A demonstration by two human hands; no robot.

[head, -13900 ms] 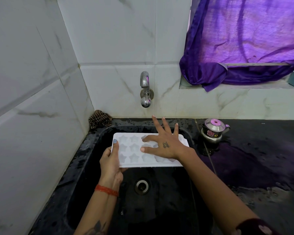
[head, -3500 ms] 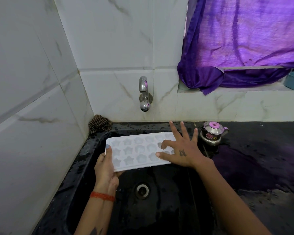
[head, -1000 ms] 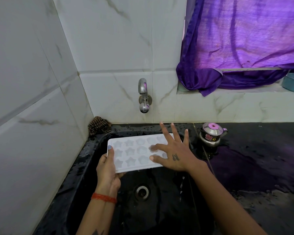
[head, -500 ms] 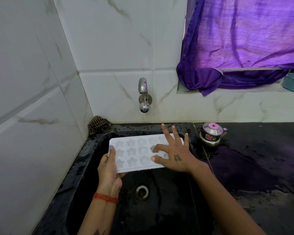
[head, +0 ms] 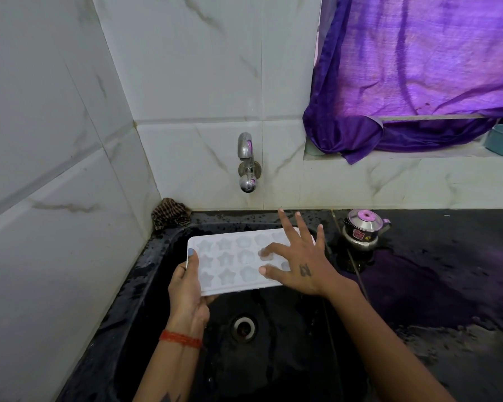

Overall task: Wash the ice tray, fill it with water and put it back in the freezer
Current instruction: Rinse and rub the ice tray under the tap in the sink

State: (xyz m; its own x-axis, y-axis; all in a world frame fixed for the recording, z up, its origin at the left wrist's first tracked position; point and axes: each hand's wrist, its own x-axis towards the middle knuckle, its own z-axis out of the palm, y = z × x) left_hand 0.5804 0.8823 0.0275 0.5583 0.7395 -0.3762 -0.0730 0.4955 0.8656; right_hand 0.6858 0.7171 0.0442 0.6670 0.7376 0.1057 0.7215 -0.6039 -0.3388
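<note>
A white ice tray [head: 230, 261] with star-shaped and round cups hangs level over the black sink [head: 145, 285]. My left hand [head: 186, 288] grips its left end, thumb on top and fingers underneath. My right hand [head: 296, 262] lies spread over the tray's right half, with the index finger and thumb tips pressing into cups there. The steel tap [head: 246, 163] on the tiled wall stands above and behind the tray, and no water runs from it.
The sink drain [head: 244, 327] lies below the tray. A brown cloth [head: 170, 213] sits in the sink's back left corner. A small steel pot with a pink lid [head: 362, 229] stands on the wet black counter [head: 447, 271] at right. A purple curtain [head: 413, 76] hangs over the ledge.
Over the last seconds my right fingers have shifted from cup to cup on the tray's right half. The tray and my left hand stay almost in the same place.
</note>
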